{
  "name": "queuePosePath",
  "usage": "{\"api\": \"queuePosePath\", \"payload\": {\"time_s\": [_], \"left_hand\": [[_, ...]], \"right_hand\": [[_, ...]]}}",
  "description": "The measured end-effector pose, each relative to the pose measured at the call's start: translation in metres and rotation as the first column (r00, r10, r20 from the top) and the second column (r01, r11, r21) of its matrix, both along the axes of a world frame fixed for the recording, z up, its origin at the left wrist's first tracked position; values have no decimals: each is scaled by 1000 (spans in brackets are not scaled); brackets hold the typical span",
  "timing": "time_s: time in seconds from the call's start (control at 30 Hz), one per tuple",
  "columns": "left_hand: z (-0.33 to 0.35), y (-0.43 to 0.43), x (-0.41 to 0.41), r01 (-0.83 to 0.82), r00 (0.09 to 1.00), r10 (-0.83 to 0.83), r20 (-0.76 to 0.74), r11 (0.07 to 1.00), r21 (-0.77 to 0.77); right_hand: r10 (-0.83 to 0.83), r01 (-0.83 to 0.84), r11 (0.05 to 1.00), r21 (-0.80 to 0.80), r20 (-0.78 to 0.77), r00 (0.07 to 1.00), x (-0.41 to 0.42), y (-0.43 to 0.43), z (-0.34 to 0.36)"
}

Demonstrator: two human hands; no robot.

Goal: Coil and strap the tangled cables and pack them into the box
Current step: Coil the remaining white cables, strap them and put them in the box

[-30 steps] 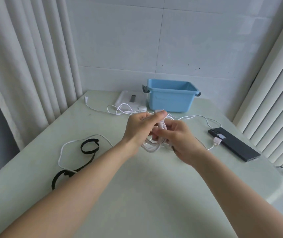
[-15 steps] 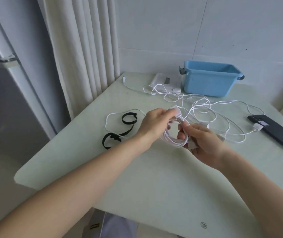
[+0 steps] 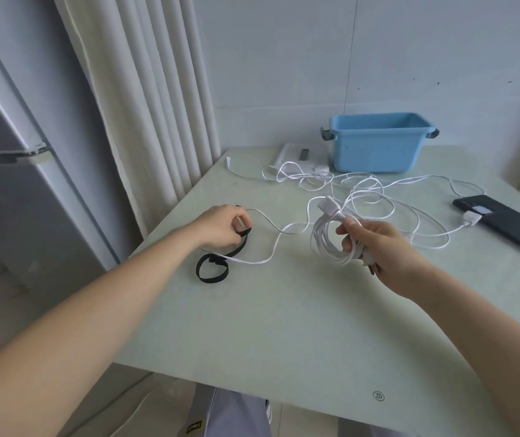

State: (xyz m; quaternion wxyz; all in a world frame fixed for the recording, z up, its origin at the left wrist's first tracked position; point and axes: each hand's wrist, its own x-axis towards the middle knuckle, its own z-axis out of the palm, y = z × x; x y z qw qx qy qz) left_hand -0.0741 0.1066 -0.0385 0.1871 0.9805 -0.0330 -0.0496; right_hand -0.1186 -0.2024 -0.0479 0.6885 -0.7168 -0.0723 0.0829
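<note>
My right hand grips a coiled white cable above the table, its plug sticking up at the top. My left hand pinches the upper loop of a black strap that lies on the table's left side; the strap's lower loop rests flat. Loose white cables lie tangled across the middle and back of the table. The blue box stands open at the back.
A dark phone lies at the right with a white plug on it. A white flat device sits left of the box. Curtains hang on the left, a grey fridge further left. The pale green table ends near my legs.
My left hand let go of the coil and moved left onto the black strap. My right hand now holds the coil alone. The view shifted left.
</note>
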Motion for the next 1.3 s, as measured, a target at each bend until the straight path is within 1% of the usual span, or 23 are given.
{"api": "queuePosePath", "payload": {"time_s": [0.07, 0.13, 0.2, 0.27, 0.33, 0.4, 0.47, 0.53, 0.63, 0.7, 0.83, 0.87, 0.93, 1.0, 1.07, 1.13, 1.23, 1.3], "left_hand": [[-6, 2, 0, -22, 995, 17, 94, 999, 43], [-8, 3, 0, -27, 988, 27, 150, 1000, 4], [-2, 0, -3, -12, 984, 47, 172, 981, -195], [12, -11, -11, 48, 987, 27, 161, 896, -442], [27, -29, -21, 132, 990, -69, 125, 784, -607], [37, -51, -27, 178, 982, -170, 83, 684, -708], [39, -76, -28, 173, 971, -239, 32, 598, -783], [36, -103, -24, 152, 964, -267, 5, 532, -833], [30, -130, -18, 161, 963, -267, 18, 521, -838], [22, -141, -16, 178, 955, -296, 29, 490, -854], [6, -151, -18, 205, 939, -334, 80, 358, -911], [-1, -155, -18, 206, 934, -346, 91, 312, -928], [-3, -157, -23, 221, 930, -349, 118, 272, -937], [-7, -155, -25, 217, 944, -301, 133, 265, -939], [-10, -155, -27, 209, 962, -233, 139, 306, -929], [-11, -155, -28, 166, 981, -158, 117, 345, -924], [-11, -155, -28, 122, 989, -125, 78, 388, -913], [-11, -155, -30, 125, 988, -133, 76, 415, -901]], "right_hand": [[2, -2, 1000, 12, 10, 1000, 2, -4, -1], [-4, 4, 1000, 23, 10, 1000, 5, -7, -3], [-13, 12, 1000, 20, 7, 1000, 8, -9, -5], [-9, 8, 999, 34, 15, 1000, 10, -9, -6], [-31, 29, 997, 65, 19, 999, 11, -9, -6], [-54, 54, 996, 70, 9, 998, 11, -9, -3], [-86, 86, 994, 70, -13, 996, 12, -12, -2], [-118, 121, 987, 106, -35, 992, 16, -16, -2], [-175, 193, 960, 204, -106, 979, 22, -20, -1], [-203, 239, 936, 258, -159, 966, 26, -25, -1], [-235, 298, 905, 304, -228, 945, 34, -32, -1], [-228, 299, 904, 306, -245, 942, 37, -34, -3], [-174, 256, 919, 301, -274, 946, 33, -31, -1], [-121, 176, 964, 198, -260, 958, 31, -27, -4], [-80, 103, 989, 108, -199, 977, 27, -22, -6], [-56, 65, 996, 58, -139, 989, 22, -16, -8], [-133, 131, 990, -59, -23, 991, 12, -10, -7], [-173, 175, 981, -85, 38, 984, 7, -8, -5]]}}
